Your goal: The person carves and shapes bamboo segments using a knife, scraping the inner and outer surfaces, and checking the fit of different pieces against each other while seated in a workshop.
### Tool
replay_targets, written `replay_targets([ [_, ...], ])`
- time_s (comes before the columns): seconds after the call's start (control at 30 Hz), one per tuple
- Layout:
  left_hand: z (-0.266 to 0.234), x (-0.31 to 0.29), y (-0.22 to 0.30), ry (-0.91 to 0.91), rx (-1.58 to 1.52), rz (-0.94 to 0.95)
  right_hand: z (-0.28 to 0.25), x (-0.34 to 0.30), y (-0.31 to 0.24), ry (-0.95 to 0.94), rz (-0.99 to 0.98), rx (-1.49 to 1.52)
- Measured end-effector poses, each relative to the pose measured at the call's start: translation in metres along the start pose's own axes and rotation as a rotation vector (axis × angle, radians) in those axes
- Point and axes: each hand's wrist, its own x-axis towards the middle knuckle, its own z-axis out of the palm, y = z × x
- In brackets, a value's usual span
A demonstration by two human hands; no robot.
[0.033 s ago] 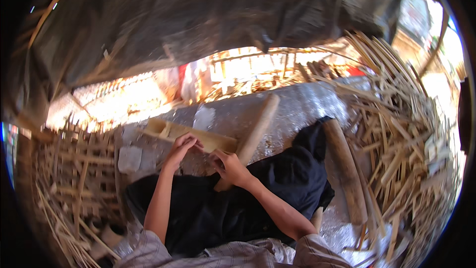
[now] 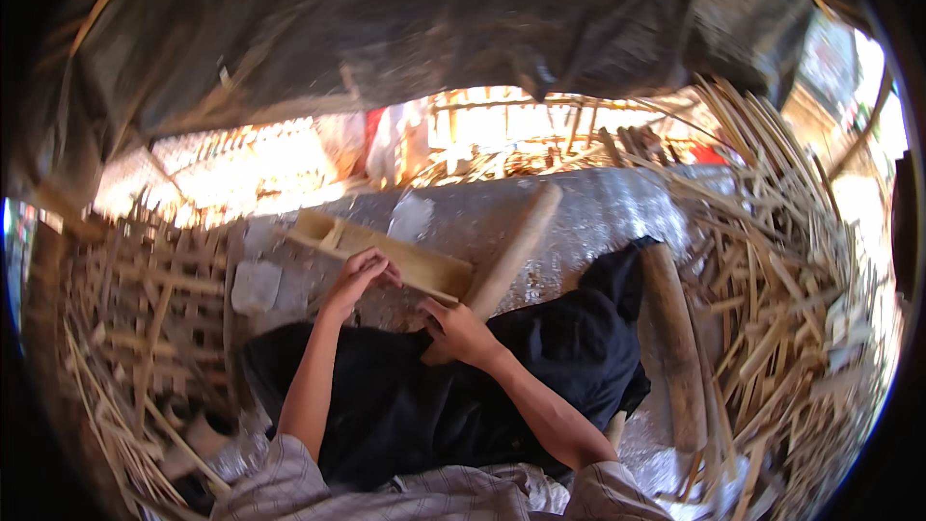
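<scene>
A split half of a bamboo stem (image 2: 415, 259), hollow side up, lies slantwise in front of me on the grey sheet. My left hand (image 2: 361, 280) is at its near edge, fingers loosely bent and a little apart; nothing shows in them. My right hand (image 2: 461, 330) is closed near the bamboo's right end, beside a round wooden pole (image 2: 518, 249). Its fingers hide whatever they pinch. The pole slants from the far side down to the dark cloth (image 2: 386, 405) over my lap, its near end partly behind my right hand.
A second thick pole (image 2: 672, 347) lies right of my lap. Heaps of split bamboo strips (image 2: 781, 318) crowd the right side. At left stands a woven bamboo lattice (image 2: 169, 304), with a pale flat piece (image 2: 257, 287) beside it. A dark sheet (image 2: 405, 29) hangs across the far side.
The whole view shifts slightly to the right. My hands are a little farther apart, with the right one moved slightly right. The bamboo half and poles keep their places.
</scene>
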Motion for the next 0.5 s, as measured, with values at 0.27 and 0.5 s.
replay_targets([
  [0.27,-0.04,0.007,-0.036,0.399,-0.271,-0.161,-0.002,-0.014,0.017,-0.026,0.116,-0.146],
  [0.5,-0.043,0.018,-0.043,0.342,-0.18,-0.175,-0.024,-0.011,0.034,0.018,0.293,-0.145],
])
